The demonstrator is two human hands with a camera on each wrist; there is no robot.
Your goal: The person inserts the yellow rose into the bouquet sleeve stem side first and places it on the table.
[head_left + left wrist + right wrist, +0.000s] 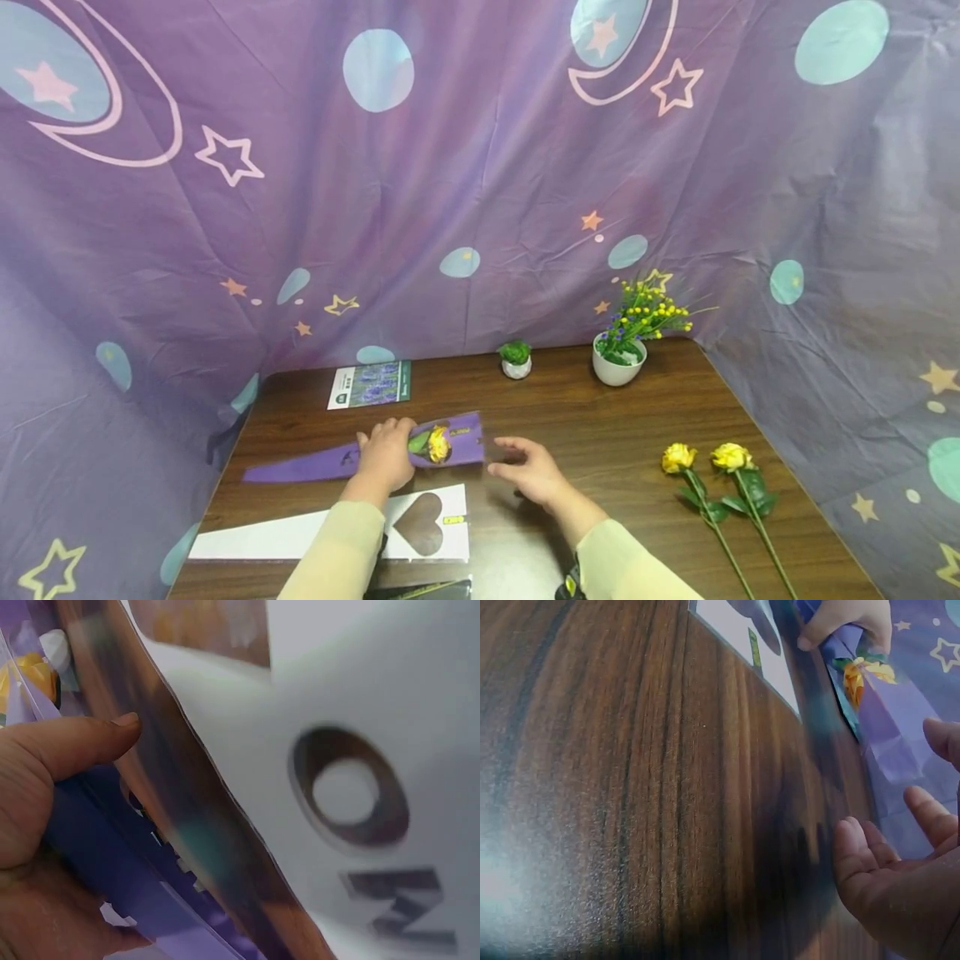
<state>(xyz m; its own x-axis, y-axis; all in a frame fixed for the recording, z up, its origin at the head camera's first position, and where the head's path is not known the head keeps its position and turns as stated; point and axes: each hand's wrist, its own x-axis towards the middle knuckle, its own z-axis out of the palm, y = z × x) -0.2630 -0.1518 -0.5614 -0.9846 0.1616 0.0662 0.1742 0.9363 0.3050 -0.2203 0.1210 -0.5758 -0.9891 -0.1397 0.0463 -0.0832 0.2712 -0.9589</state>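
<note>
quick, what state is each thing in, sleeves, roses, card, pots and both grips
purple sleeve, held, rose inside
left grip, holding the purple sleeve
right grip, fingers apart, holding nothing
white sleeve, flat, no flower in its heart window
left loose rose, lying unwrapped
right loose rose, lying unwrapped
picture card, lying flat
small pot, upright, planted
larger pot, upright, planted

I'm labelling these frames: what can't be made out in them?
Middle of the purple sleeve: head view, under the left hand.
Dark item: head view, cut off by bottom edge.
Wrapped flower: left wrist view, cut off by left edge.
Fine print on the card: head view, too small.
</note>
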